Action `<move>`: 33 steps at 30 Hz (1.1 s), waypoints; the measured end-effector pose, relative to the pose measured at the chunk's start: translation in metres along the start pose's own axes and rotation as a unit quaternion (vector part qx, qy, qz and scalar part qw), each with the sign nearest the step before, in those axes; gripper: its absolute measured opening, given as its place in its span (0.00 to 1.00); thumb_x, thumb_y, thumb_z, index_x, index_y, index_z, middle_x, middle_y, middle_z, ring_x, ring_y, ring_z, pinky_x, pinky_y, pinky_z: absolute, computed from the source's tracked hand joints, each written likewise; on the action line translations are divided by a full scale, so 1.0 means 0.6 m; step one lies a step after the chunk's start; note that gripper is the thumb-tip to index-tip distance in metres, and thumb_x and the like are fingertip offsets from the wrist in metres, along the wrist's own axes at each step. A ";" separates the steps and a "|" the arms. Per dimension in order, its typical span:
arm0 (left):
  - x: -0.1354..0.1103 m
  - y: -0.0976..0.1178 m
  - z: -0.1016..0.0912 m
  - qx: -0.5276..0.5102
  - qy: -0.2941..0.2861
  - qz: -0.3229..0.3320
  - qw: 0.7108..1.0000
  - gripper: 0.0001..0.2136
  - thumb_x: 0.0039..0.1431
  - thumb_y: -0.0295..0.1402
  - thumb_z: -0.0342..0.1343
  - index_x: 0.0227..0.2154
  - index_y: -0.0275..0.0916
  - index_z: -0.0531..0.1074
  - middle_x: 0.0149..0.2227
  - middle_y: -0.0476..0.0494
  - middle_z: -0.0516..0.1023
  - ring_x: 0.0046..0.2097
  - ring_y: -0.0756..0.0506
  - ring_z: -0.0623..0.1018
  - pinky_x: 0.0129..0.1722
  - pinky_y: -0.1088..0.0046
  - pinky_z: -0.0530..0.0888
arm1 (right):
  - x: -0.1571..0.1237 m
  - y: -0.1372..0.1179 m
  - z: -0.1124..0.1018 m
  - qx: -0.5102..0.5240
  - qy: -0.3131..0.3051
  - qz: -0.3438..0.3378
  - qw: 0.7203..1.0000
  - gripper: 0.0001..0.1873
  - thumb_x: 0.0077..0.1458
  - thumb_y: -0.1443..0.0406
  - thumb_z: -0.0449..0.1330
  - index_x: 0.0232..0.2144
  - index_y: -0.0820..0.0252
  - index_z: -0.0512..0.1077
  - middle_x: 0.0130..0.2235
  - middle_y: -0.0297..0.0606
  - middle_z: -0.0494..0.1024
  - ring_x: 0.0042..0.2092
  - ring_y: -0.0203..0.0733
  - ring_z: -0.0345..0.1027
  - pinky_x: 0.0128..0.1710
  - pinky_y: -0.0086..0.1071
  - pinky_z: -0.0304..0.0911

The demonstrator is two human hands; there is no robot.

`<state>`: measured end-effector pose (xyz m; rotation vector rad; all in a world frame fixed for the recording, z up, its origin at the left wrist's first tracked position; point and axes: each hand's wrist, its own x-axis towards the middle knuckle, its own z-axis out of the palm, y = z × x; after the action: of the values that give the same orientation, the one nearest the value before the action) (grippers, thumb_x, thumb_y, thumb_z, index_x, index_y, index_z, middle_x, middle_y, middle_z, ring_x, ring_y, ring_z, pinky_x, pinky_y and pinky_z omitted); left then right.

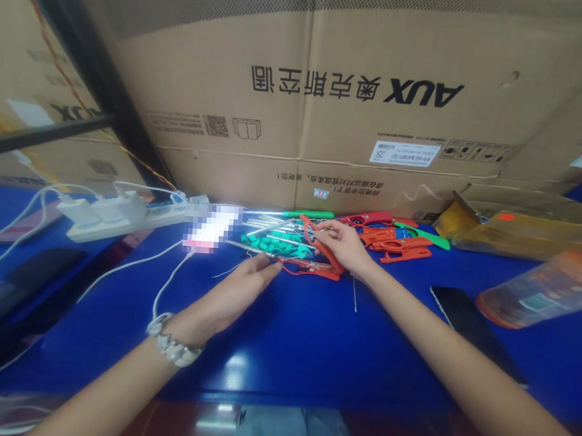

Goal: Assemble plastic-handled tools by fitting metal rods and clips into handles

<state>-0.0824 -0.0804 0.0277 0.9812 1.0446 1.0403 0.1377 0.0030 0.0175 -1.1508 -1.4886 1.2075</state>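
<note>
My left hand (246,284), with a silver watch on the wrist, is closed around the metal tube (244,246) of a red plastic handle piece (312,268) that looks like part of a long-necked lighter. A thin wire trails near it. My right hand (341,245) pinches a red plastic casing piece (331,257), just above the handle piece. Whether the two red parts are joined I cannot tell. Behind my hands lie several silver metal tubes (275,225) and a heap of small green plastic parts (279,244).
Red-orange handle casings (406,249) and a green one (434,237) lie at the right. Farther right are a black phone (472,330), a clear plastic jar (539,298) and an open carton (500,226). A power strip (136,224) with cables stands left. Cardboard (327,127) closes the back.
</note>
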 end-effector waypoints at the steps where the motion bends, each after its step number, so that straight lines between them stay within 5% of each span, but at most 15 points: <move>1: -0.003 0.004 -0.005 0.026 -0.009 0.015 1.000 0.10 0.52 0.31 0.67 0.38 0.41 0.78 0.45 0.40 0.81 0.50 0.40 0.77 0.50 0.67 0.72 | 0.005 -0.001 -0.002 0.005 0.010 0.004 1.000 0.15 0.49 0.57 0.66 0.35 0.58 0.70 0.26 0.32 0.77 0.28 0.40 0.73 0.32 0.34 0.67; 4: -0.001 0.016 -0.014 0.157 -0.013 0.087 0.984 0.09 0.53 0.36 0.65 0.37 0.40 0.79 0.38 0.41 0.81 0.41 0.41 0.78 0.41 0.68 0.72 | 0.016 -0.008 -0.011 -0.008 0.033 0.014 0.999 0.11 0.51 0.59 0.64 0.35 0.59 0.72 0.28 0.33 0.78 0.29 0.38 0.72 0.31 0.32 0.65; 8: 0.039 0.031 -0.007 0.323 0.016 0.212 0.922 0.05 0.54 0.35 0.62 0.28 0.40 0.78 0.30 0.46 0.79 0.33 0.45 0.73 0.35 0.71 0.67 | 0.030 -0.015 -0.032 -0.152 0.044 -0.023 0.987 0.08 0.55 0.61 0.62 0.33 0.61 0.75 0.30 0.37 0.79 0.31 0.39 0.70 0.33 0.33 0.63; 11: 0.088 0.030 0.001 0.395 -0.010 0.267 0.879 0.02 0.52 0.32 0.61 0.27 0.41 0.77 0.29 0.47 0.78 0.32 0.44 0.73 0.36 0.70 0.66 | 0.036 -0.013 -0.042 -0.310 0.045 -0.057 0.948 0.06 0.56 0.64 0.62 0.33 0.61 0.77 0.31 0.38 0.79 0.33 0.41 0.70 0.34 0.34 0.61; 15: 0.134 0.013 0.002 0.418 -0.038 0.288 0.861 0.03 0.52 0.32 0.60 0.27 0.41 0.77 0.30 0.45 0.78 0.33 0.43 0.73 0.38 0.68 0.67 | 0.030 -0.007 -0.034 -0.445 0.034 -0.080 0.891 0.08 0.57 0.64 0.61 0.39 0.58 0.77 0.39 0.42 0.79 0.41 0.47 0.70 0.40 0.38 0.60; 18: 0.139 0.002 -0.004 0.472 -0.029 0.303 0.827 0.05 0.57 0.34 0.57 0.32 0.41 0.78 0.35 0.43 0.78 0.38 0.42 0.74 0.42 0.66 0.68 | 0.015 -0.008 -0.017 -0.499 0.075 -0.150 0.850 0.10 0.58 0.62 0.60 0.41 0.58 0.77 0.45 0.45 0.76 0.49 0.52 0.65 0.47 0.43 0.55; 21: 0.132 -0.004 -0.013 0.506 -0.024 0.312 0.804 0.07 0.60 0.33 0.55 0.34 0.41 0.77 0.37 0.42 0.77 0.41 0.41 0.74 0.43 0.65 0.69 | 0.004 -0.014 -0.001 -0.523 0.018 -0.193 0.830 0.07 0.57 0.61 0.61 0.33 0.57 0.77 0.39 0.43 0.74 0.46 0.50 0.64 0.47 0.43 0.52; 28: 0.125 -0.006 -0.024 0.508 -0.013 0.309 0.804 0.06 0.62 0.33 0.55 0.33 0.41 0.77 0.36 0.43 0.76 0.42 0.41 0.73 0.43 0.65 0.68 | 0.017 -0.020 0.013 -0.542 -0.073 -0.126 0.828 0.07 0.54 0.66 0.62 0.25 0.58 0.77 0.33 0.42 0.77 0.43 0.51 0.65 0.46 0.43 0.50; 33: 0.107 0.004 -0.014 0.479 -0.017 0.380 0.791 0.11 0.62 0.31 0.56 0.47 0.43 0.75 0.47 0.41 0.74 0.51 0.39 0.71 0.52 0.61 0.68 | 0.005 -0.033 0.005 -0.437 -0.029 -0.126 0.890 0.07 0.54 0.66 0.63 0.24 0.57 0.77 0.27 0.35 0.78 0.36 0.44 0.67 0.44 0.41 0.53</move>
<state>-0.0799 -0.0168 0.0161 2.3922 1.1778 1.0871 0.1315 0.0037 0.0367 -1.4132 -2.2443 0.3546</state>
